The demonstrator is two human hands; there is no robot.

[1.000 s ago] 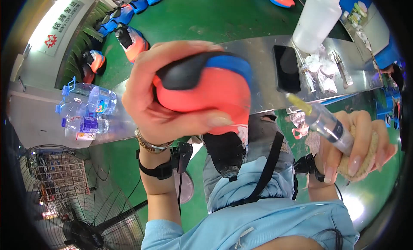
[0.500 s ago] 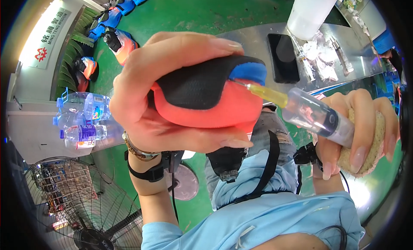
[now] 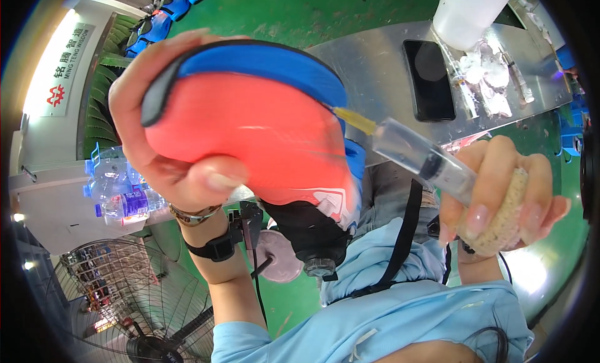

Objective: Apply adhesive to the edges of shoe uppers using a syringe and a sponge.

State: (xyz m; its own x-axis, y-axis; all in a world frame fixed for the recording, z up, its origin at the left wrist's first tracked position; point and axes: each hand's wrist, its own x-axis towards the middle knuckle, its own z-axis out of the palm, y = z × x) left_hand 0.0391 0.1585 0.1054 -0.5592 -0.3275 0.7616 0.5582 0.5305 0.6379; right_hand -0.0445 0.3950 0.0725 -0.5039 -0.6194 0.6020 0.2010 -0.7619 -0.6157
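My left hand [image 3: 134,119] is wrapped round a coral-red shoe [image 3: 244,125] with a blue band, a black edge and a black lower part ending in a round dial. The thumb presses on the coral side. In my right hand [image 3: 500,188] is a clear syringe [image 3: 415,154] with a dark plunger and a yellow needle hub. Its tip meets the shoe's right-hand side near the blue band; whether it touches I cannot tell. The same hand also grips a beige sponge-like pad [image 3: 500,216] against the palm.
A metal table [image 3: 375,69] holds a black phone [image 3: 430,82], a white container [image 3: 469,16], crumpled plastic and more syringes. Plastic bottles [image 3: 119,188] stand at left, above a wire fan [image 3: 131,294]. More blue shoes [image 3: 153,32] line the far left.
My left hand has turned the shoe and moved it left, bringing its coral side and blue band into view. The syringe has shifted left with my right hand, its tip still near the shoe's seam.
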